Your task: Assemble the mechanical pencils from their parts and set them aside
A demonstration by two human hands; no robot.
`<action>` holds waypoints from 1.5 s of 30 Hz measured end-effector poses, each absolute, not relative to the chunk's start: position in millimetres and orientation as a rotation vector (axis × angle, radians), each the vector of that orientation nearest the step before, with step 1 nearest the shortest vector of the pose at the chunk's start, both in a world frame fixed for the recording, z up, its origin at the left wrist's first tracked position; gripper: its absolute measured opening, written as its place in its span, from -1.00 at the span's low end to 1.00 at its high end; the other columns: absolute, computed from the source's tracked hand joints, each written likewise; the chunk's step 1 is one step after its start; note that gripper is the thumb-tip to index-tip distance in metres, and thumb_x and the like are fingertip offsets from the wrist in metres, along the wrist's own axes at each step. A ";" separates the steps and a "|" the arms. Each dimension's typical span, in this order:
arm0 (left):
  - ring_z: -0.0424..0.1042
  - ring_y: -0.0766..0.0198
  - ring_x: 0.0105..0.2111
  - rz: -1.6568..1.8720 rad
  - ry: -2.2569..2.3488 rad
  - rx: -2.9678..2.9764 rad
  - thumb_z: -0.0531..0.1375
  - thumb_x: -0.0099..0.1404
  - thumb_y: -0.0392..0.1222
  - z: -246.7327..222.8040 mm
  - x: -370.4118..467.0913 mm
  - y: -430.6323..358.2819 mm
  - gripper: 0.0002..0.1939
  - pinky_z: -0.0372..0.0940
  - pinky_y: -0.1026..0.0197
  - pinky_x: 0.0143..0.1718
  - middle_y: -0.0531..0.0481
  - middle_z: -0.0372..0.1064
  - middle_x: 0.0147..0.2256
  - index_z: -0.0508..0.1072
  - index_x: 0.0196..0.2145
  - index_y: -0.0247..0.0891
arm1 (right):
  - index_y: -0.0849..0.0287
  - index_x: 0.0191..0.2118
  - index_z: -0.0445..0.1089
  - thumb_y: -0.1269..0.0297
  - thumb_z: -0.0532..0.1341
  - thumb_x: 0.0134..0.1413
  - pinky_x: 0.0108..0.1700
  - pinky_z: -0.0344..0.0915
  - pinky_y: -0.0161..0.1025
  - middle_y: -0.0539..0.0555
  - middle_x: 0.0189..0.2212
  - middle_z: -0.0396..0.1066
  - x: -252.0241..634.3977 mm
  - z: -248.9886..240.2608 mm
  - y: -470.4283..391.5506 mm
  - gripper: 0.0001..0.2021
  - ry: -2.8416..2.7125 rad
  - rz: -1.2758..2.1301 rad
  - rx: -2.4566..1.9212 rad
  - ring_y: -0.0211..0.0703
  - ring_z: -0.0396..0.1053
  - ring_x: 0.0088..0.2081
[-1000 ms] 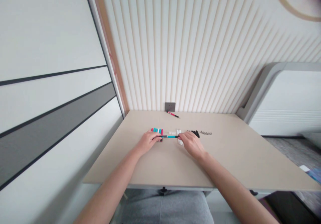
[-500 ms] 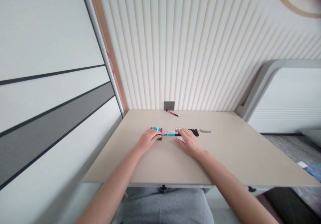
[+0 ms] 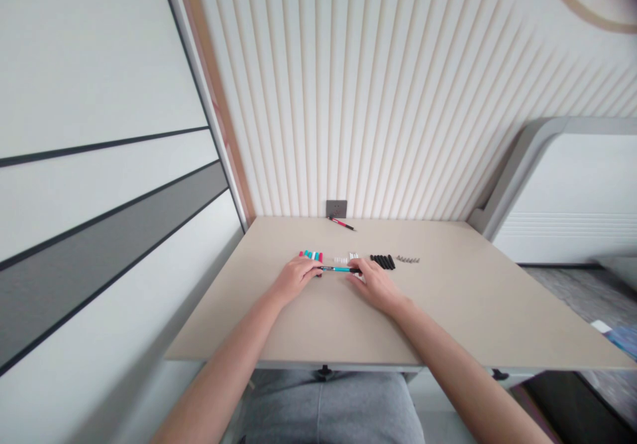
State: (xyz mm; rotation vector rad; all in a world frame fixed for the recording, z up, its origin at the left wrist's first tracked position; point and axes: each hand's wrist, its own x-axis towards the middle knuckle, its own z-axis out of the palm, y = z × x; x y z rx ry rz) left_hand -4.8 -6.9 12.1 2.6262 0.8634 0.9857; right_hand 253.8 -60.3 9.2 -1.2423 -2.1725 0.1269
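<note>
Between my two hands a blue and black pen (image 3: pixel 339 269) lies crosswise, just above the desk. My left hand (image 3: pixel 294 278) pinches its left end, and my right hand (image 3: pixel 372 282) grips the black right end. Beyond the left fingers is a row of red, blue and white pen barrels (image 3: pixel 311 255), partly covered by that hand. Small clear pieces (image 3: pixel 340 259) lie behind the pen. White thin parts (image 3: pixel 353 255) sit behind the right fingers and are partly hidden. Several black grip sleeves (image 3: pixel 383 261) are lined up just past my right hand.
Small grey metal-looking tips (image 3: pixel 408 259) lie in a row right of the black sleeves. A red and black pen (image 3: pixel 343 223) rests at the back of the beige desk (image 3: pixel 438 311), below a wall socket (image 3: pixel 336 208). A white cabinet (image 3: pixel 149 285) stands along the left.
My right fingers have shifted slightly down and toward me, uncovering more of the black sleeves. Both hands still hold the pen.
</note>
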 end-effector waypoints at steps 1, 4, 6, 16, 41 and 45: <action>0.45 0.22 -0.22 0.992 0.861 2.625 0.12 0.38 -0.19 11.5 -4.9 -6.7 -0.84 0.28 0.17 -0.12 -0.01 0.51 -0.27 0.47 -0.14 -0.18 | 0.12 -0.04 0.31 0.22 0.08 0.29 -0.10 0.27 -0.16 0.12 -0.20 0.44 253.7 9.1 -60.1 -0.80 -2.196 0.134 -1.225 -0.09 0.37 -0.18; 0.45 0.22 -0.22 0.994 0.854 2.620 0.12 0.38 -0.18 10.2 -4.8 -6.3 -0.83 0.29 0.17 -0.12 -0.01 0.50 -0.27 0.47 -0.14 -0.17 | 0.11 -0.10 0.37 0.26 0.00 0.34 -0.12 0.26 -0.16 0.12 -0.27 0.44 253.7 9.5 -58.5 -0.78 -2.230 0.101 -1.207 -0.09 0.37 -0.20; 0.45 0.23 -0.23 0.983 0.861 2.617 0.11 0.38 -0.17 10.0 -4.2 -6.6 -0.83 0.29 0.17 -0.12 -0.01 0.50 -0.28 0.46 -0.13 -0.17 | 0.12 -0.12 0.39 0.27 0.00 0.34 -0.14 0.25 -0.16 0.12 -0.28 0.44 254.0 10.1 -57.5 -0.78 -2.198 0.060 -1.213 -0.09 0.36 -0.21; 0.44 0.21 -0.25 0.970 0.929 2.597 0.09 0.39 -0.17 15.5 -3.6 -10.0 -0.83 0.30 0.17 -0.16 -0.02 0.49 -0.28 0.45 -0.16 -0.19 | 0.12 -0.02 0.34 0.20 0.09 0.29 -0.11 0.26 -0.15 0.14 -0.22 0.45 256.0 9.6 -59.6 -0.77 -2.135 0.098 -1.251 -0.07 0.38 -0.18; 0.44 0.24 -0.28 0.989 0.991 2.534 0.08 0.39 -0.14 13.8 -6.2 -8.7 -0.82 0.30 0.22 -0.22 0.00 0.48 -0.29 0.45 -0.17 -0.18 | 0.10 -0.06 0.34 0.32 0.04 0.28 -0.14 0.32 -0.19 0.10 -0.21 0.37 257.5 11.0 -60.8 -0.80 -2.014 0.242 -1.210 -0.15 0.37 -0.26; 0.44 0.24 -0.26 0.999 1.001 2.524 0.08 0.39 -0.15 13.5 -6.4 -8.5 -0.82 0.30 0.22 -0.21 -0.01 0.48 -0.26 0.45 -0.15 -0.18 | 0.08 0.00 0.33 0.31 0.01 0.30 -0.14 0.30 -0.20 0.11 -0.22 0.37 258.7 11.4 -60.9 -0.75 -2.038 0.247 -1.193 -0.16 0.36 -0.27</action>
